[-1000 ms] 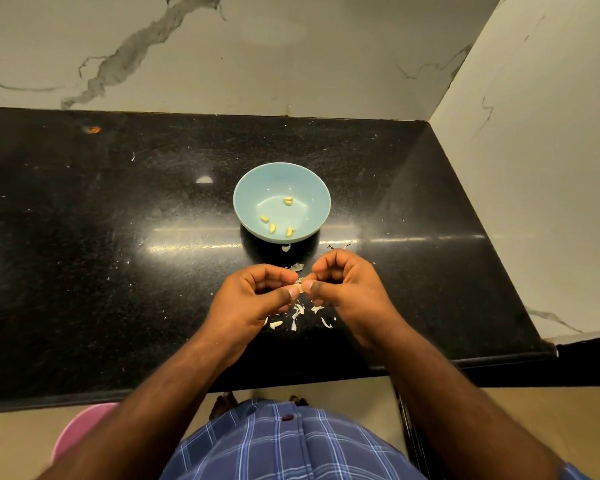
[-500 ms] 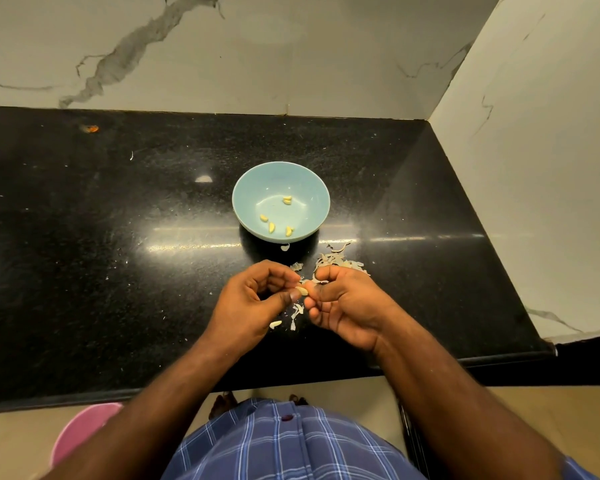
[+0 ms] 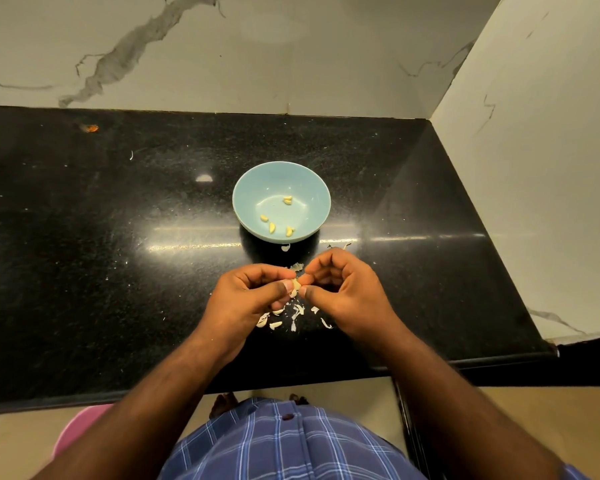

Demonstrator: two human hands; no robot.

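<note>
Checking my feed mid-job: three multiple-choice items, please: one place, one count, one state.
1. Yellowish peeled garlic cloves in the round light-blue bowl: A one, B four, C ten.
2. The papery white skins lie: A in the bowl, B on the glossy black counter, C on the floor.
3. The small pale clove being peeled: A on the counter, B in the bowl, C pinched by left hand and right hand.
Answers: B, four show inside; B, scattered below the hands; C, both thumbs and fingertips meet on it.

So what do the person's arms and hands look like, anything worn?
The left hand and right hand are bare: no gloves, rings or watch show. The forearms are sleeveless too. A blue checked shirt covers the torso.
</note>
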